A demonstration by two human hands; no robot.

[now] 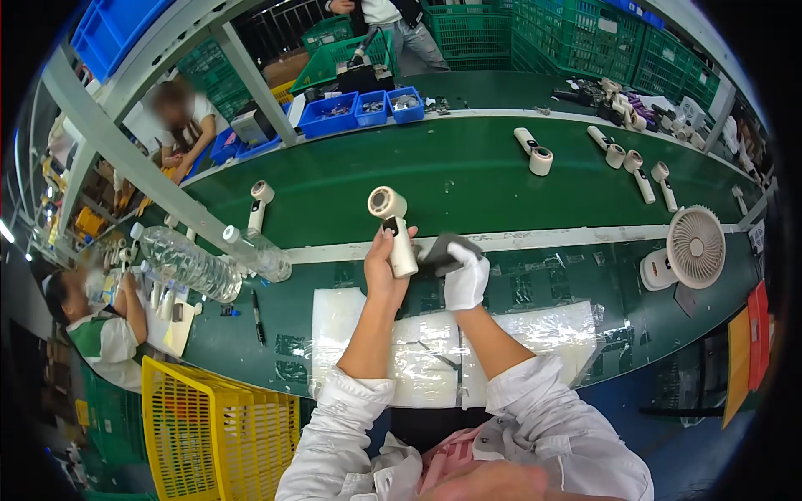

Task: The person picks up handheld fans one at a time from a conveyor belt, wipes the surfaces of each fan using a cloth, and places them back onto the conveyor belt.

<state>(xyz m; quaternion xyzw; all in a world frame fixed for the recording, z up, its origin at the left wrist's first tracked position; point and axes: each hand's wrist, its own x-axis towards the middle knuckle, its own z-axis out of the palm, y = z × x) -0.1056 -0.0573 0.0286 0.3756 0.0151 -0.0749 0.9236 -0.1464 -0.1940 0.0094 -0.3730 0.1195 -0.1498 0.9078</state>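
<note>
A white handheld fan (403, 250) with a round head and a dark panel on its handle stands nearly upright in my bare left hand (383, 265), the fingers wrapped round the handle. Just to its right, my right hand (468, 280) wears a white glove and grips a dark grey cloth (451, 249), which is smeared by motion. Both hands are above the near edge of the green worktable (518, 284). Under my forearms lies a white foam sheet (426, 359) covered with clear tape.
Several handheld fans, such as one at the left (261, 196) and one at the right (541, 159), lie on the green conveyor belt (351, 167). Water bottles (188, 260), a black pen (257, 317) and a desk fan (695, 246) flank me. A yellow crate (221, 434) stands lower left; co-workers sit leftward.
</note>
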